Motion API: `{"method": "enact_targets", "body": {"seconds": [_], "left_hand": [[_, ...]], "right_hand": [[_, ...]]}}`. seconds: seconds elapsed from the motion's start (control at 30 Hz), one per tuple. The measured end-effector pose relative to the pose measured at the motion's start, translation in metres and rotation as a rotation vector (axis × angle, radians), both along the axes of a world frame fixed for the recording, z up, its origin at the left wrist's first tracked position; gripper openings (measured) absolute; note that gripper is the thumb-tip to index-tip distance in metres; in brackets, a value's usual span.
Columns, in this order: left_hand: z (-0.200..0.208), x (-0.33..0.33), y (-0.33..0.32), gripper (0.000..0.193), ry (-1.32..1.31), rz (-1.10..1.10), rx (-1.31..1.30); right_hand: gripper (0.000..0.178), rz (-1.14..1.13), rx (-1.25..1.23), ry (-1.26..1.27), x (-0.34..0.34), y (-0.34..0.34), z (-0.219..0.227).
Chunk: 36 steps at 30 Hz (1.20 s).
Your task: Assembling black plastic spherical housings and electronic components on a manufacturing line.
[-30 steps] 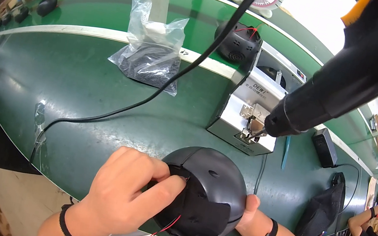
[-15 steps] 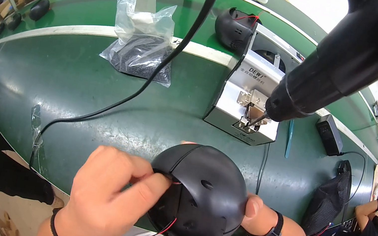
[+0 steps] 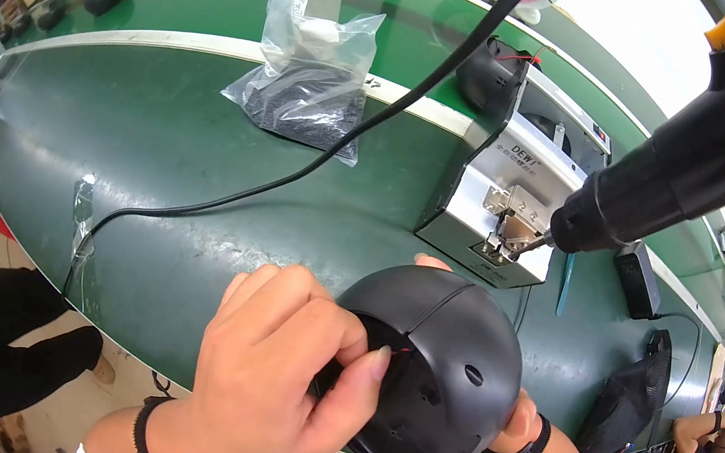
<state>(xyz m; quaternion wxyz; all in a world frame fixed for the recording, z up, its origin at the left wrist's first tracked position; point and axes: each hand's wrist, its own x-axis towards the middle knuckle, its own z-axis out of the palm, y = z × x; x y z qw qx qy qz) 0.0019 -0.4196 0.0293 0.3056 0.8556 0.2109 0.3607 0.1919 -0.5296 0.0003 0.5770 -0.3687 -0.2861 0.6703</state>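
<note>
**Black ball (image 3: pixel 455 364), lower centre of frame**

We hold it with our right hand (image 3: pixel 522 424), fingers curled around it, mostly hidden. Our left hand (image 3: pixel 277 372) has thumb and forefinger nearly together at the ball's opening, near a red wire (image 3: pixel 402 350); we cannot tell what they pinch. A power screwdriver (image 3: pixel 682 176) hangs upper right.

The shell (image 3: pixel 481 337) is black; the workbench (image 3: pixel 201 150) is green, its far edge (image 3: pixel 172 41) white; the screwdriver (image 3: pixel 681 181), black and orange.
</note>
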Motion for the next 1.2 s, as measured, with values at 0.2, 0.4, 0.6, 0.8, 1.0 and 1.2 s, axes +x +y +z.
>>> {"method": "enact_targets", "body": {"seconds": [0.2, 0.4, 0.6, 0.8, 1.0, 1.2], "left_hand": [[0.001, 0.004, -0.003, 0.019, -0.048, 0.041, 0.022], [-0.004, 0.006, -0.005, 0.018, -0.144, -0.067, -0.206], [0.005, 0.006, -0.006, 0.017, -0.123, -0.154, -0.309], [0.010, 0.002, -0.002, 0.018, -0.068, -0.115, -0.289], [0.003, -0.001, 0.004, 0.019, -0.092, -0.094, -0.288], [0.005, 0.000, -0.002, 0.019, -0.068, -0.025, -0.166]], "right_hand": [[0.156, 0.006, -0.017, 0.046, -0.003, -0.001, 0.002], [0.155, -0.047, -0.030, 0.100, -0.008, -0.002, 0.005], [0.154, -0.036, 0.032, 0.054, -0.004, -0.004, 0.002], [0.153, 0.002, -0.017, 0.102, -0.004, 0.002, 0.006], [0.153, -0.026, -0.149, 0.118, -0.010, 0.005, 0.018], [0.151, -0.002, -0.138, 0.089, -0.010, 0.006, 0.017]]}}
